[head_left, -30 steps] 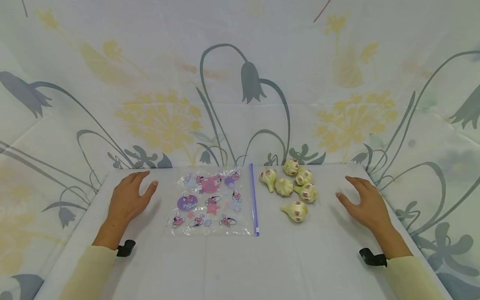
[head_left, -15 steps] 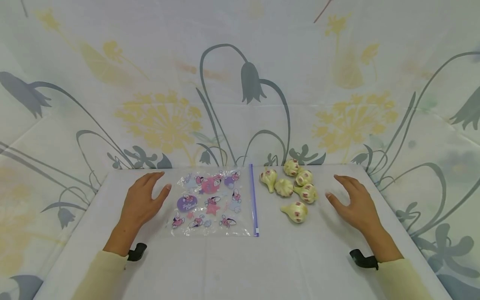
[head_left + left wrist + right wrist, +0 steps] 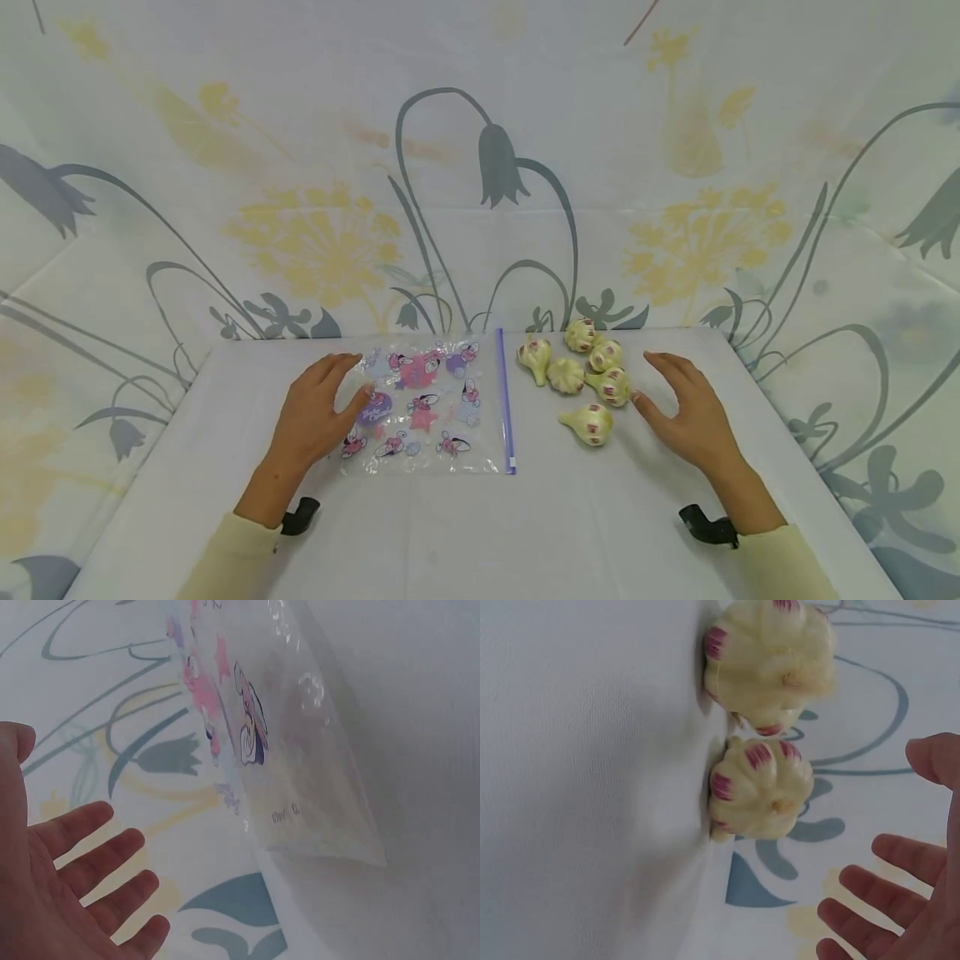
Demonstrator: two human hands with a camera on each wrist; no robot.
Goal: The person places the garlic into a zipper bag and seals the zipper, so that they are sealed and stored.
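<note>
A clear zip bag [image 3: 442,417] printed with pink and purple cartoon figures lies flat on the table, its purple slider strip along the right side. My left hand [image 3: 313,417] hovers over the bag's left edge, fingers relaxed and holding nothing; the left wrist view shows the bag [image 3: 300,765] beside the spread fingers [image 3: 112,855]. Right of the bag sit several garlic bulbs [image 3: 566,376], one lying nearer the front [image 3: 589,425]. Just right of them is my right hand [image 3: 693,421], relaxed and holding nothing. Two garlic bulbs [image 3: 761,787] appear beside it in the right wrist view.
A white cloth covers the table [image 3: 465,533]. Behind and at both sides hangs a curtain [image 3: 450,250] printed with grey and yellow flowers. Black bands [image 3: 708,527] sit on both wrists.
Both hands have moved inward: the left one rightward over the bag's edge, the right one leftward toward the garlic. Bag and garlic bulbs have stayed in place.
</note>
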